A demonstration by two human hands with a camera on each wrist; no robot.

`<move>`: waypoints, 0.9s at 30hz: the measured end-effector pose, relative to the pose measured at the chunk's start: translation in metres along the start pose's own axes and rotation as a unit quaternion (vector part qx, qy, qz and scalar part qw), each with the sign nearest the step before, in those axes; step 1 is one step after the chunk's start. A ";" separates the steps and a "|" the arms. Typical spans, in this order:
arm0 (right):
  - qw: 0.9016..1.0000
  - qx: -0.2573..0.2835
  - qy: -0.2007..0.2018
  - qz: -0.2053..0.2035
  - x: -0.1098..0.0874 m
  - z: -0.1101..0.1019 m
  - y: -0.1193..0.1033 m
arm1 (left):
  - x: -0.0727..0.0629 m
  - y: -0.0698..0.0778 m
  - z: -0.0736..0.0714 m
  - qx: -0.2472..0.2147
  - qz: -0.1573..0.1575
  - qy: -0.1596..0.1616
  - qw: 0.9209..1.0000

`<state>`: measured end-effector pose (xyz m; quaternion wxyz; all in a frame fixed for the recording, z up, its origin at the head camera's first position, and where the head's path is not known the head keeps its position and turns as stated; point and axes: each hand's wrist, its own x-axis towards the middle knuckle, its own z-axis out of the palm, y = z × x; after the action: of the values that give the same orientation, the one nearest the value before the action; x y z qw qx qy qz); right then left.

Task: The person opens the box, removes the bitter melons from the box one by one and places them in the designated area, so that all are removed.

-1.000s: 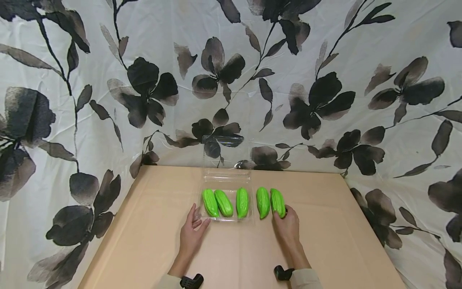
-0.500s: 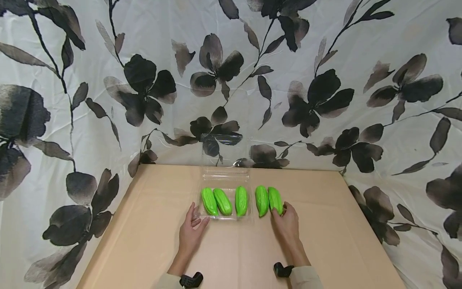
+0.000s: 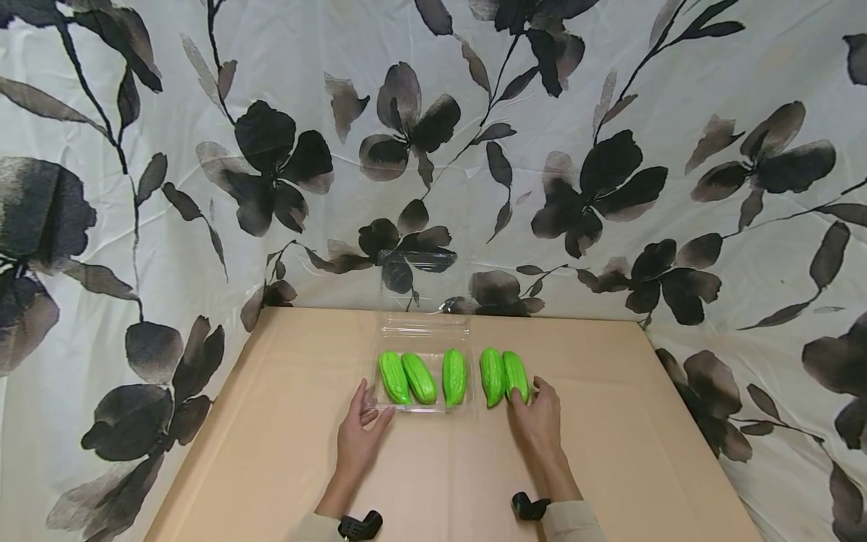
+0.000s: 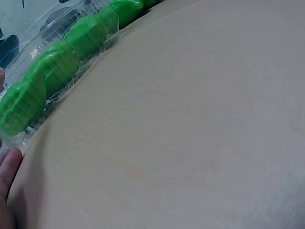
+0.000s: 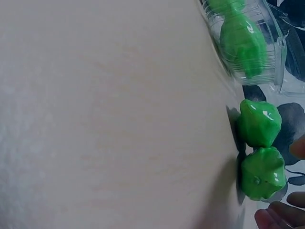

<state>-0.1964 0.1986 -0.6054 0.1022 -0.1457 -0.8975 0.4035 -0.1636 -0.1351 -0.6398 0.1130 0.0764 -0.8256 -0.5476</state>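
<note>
A clear plastic clamshell box (image 3: 439,348) lies with its lid folded back. Inside are three glossy green cucumbers (image 3: 418,379), two close together at the left and one at the right. My left hand (image 3: 360,440) holds the box's near left corner, thumb along the front and fingers at the side. Beside the box, two more cucumbers lie side by side: the inner one (image 3: 492,376) and the outer one (image 3: 515,374). My right hand (image 3: 539,423) is at the near end of the outer cucumber, thumb over its tip; in the right wrist view the fingers (image 5: 281,215) are spread around it with gaps.
A tan tabletop (image 3: 443,482) spreads in front of both hands. Behind it hangs a white cloth (image 3: 501,218) with dark printed flowers, close to the table's far edge. The raised clear lid (image 3: 423,290) overlaps the cloth in the head view.
The outer cucumber has shifted slightly left, against the inner one. My right fingers have loosened and parted from its side. My left hand stays at the box corner.
</note>
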 end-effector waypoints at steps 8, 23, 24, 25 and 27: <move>1.000 0.007 0.009 -0.008 -0.002 -0.006 -0.006 | 0.000 0.000 0.000 -0.002 0.002 0.000 1.000; 0.998 0.039 0.042 -0.040 -0.004 -0.005 -0.025 | -0.001 0.001 0.000 -0.006 0.000 -0.001 1.000; 0.997 0.041 0.042 -0.040 -0.005 -0.004 -0.027 | -0.001 0.001 0.000 -0.005 0.001 0.000 1.000; 0.997 0.043 0.042 -0.040 -0.006 -0.003 -0.028 | -0.001 0.001 0.000 -0.006 0.001 0.001 1.000; 0.997 0.045 0.040 -0.039 -0.008 -0.001 -0.032 | -0.002 0.001 0.000 -0.005 0.000 0.001 1.000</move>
<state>-0.1946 0.1767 -0.5812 0.1599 -0.1214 -0.8788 0.4330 -0.1620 -0.1345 -0.6393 0.1140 0.0761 -0.8226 -0.5519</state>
